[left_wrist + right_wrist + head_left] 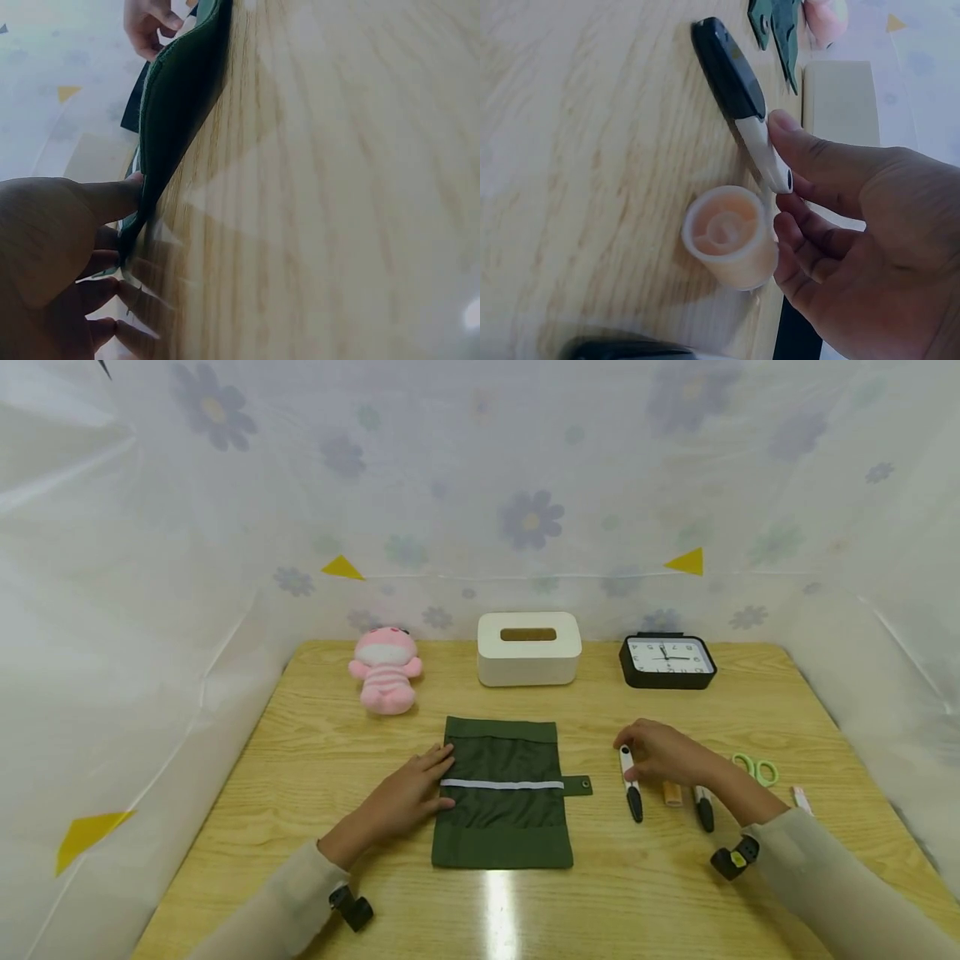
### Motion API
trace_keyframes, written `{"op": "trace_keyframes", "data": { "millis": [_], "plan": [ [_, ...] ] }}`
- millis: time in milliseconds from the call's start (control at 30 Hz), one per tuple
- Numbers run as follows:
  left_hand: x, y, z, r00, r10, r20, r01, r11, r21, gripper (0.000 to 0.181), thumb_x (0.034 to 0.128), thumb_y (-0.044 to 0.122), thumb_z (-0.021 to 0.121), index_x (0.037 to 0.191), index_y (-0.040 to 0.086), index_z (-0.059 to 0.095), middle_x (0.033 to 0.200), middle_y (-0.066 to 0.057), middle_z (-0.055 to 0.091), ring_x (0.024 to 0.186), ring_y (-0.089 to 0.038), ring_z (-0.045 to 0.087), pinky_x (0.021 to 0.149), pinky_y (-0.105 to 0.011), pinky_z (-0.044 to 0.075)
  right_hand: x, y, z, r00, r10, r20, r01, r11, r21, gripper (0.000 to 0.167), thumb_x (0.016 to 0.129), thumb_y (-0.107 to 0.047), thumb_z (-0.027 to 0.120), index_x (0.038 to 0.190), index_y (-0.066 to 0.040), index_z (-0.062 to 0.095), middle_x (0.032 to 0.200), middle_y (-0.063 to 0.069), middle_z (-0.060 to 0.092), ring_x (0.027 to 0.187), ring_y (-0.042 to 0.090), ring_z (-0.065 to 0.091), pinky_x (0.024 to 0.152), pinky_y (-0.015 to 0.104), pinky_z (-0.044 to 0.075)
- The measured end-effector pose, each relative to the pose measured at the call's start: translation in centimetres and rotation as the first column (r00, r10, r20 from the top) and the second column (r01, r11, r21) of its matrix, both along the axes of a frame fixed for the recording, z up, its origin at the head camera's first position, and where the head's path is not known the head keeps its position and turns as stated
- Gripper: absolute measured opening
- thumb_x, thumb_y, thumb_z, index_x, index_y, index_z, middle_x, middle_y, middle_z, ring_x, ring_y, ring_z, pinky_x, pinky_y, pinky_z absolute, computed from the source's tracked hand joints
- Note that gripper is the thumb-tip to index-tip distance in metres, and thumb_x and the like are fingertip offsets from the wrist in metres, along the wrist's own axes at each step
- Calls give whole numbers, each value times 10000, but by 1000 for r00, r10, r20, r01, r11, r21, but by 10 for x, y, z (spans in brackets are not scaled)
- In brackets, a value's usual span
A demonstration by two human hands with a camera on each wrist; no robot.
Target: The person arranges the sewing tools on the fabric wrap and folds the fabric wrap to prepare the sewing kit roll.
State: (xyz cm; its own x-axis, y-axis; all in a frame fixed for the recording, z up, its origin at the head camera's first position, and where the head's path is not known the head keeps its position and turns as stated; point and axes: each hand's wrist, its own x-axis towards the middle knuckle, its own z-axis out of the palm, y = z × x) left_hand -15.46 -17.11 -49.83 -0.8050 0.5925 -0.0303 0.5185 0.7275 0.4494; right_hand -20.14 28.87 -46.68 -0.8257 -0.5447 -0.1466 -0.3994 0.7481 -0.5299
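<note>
Green scissors, head view only, right hand pinching tool

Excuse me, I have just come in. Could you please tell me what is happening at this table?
A person is working with both hands. The left hand rests at the left edge of a green cloth pouch, which lies open. The right hand pinches the white end of a white-and-black tool; whether it is lifted, I cannot tell. A tan cylinder and green-handled scissors lie farther right.
</note>
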Motion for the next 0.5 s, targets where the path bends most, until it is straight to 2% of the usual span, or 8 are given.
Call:
{"op": "trace_keyframes", "data": {
  "millis": [233, 367, 500],
  "plan": [
    [1, 0, -1, 1000, 2, -2, -2, 1000, 10, 738, 988, 376, 700, 1539, -28, 422, 1673, -139, 289, 1557, -330, 225, 1228, -545, 231, -2, 1, 3, 994, -38, 98, 50, 991, -125, 433, 909, -149, 809, 1251, -12, 582, 1203, 181, 537, 1054, 307, 626, 859, 405, 574],
    [1, 0, -2, 1000, 8, -6, -8, 999, 33, 729, 982, 365, 711, 1532, -26, 436, 1670, -137, 298, 1556, -331, 229, 1223, -551, 239, -4, 0, 1, 992, -60, 109, 75, 987, -144, 480, 917, -141, 800, 1305, 14, 564, 1250, 197, 543, 1110, 363, 628, 889, 432, 576],
    [0, -2, -4, 1000, 20, -16, -19, 997, 72, 672, 984, 351, 713, 1500, -17, 493, 1651, -134, 341, 1539, -331, 278, 1202, -539, 299, -6, -2, 0, 989, -96, 114, 112, 983, -147, 452, 931, -139, 783, 1311, -4, 580, 1221, 154, 615, 1101, 323, 632, 891, 449, 559]
  ]
}}
